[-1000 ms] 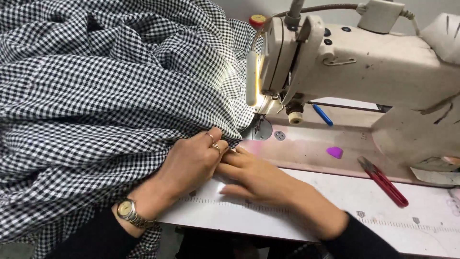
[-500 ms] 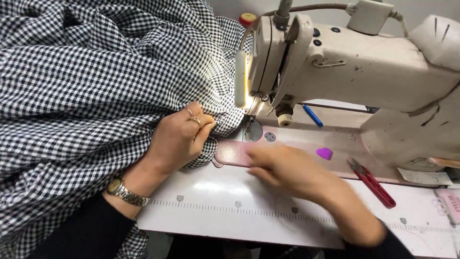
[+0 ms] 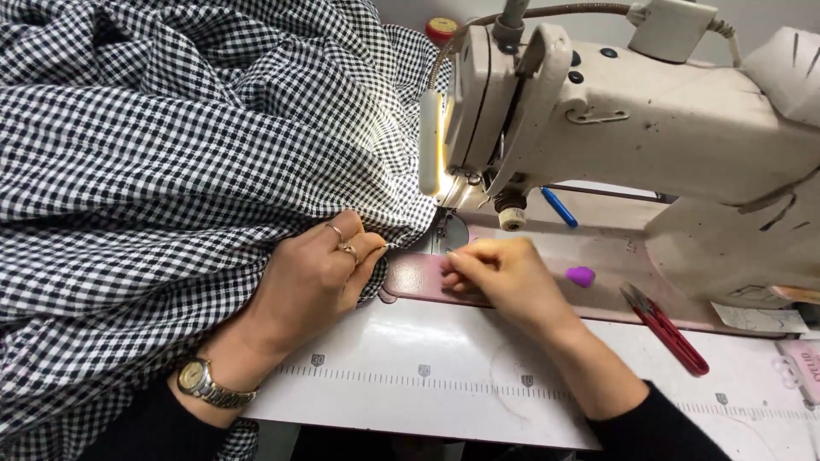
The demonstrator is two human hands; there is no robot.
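Checked fabric (image 3: 171, 154) — edge pinched in left hand (image 3: 312, 282) fingers (right hand (image 3: 504, 277) fingers together, just beside).

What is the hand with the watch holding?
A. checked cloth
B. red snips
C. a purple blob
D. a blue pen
A: the left hand, watch on its wrist, pinches the edge of the black-and-white checked cloth; the red snips lie untouched on the table.

One head-worn camera looks steeply down and forward over the sewing table (image 3: 444, 401), sitting close above the work. The left hand (image 3: 312, 282) and right hand (image 3: 504, 275) fill the centre, the sewing machine (image 3: 649, 128) rises at upper right, and checked fabric (image 3: 154, 154) crowds the left.
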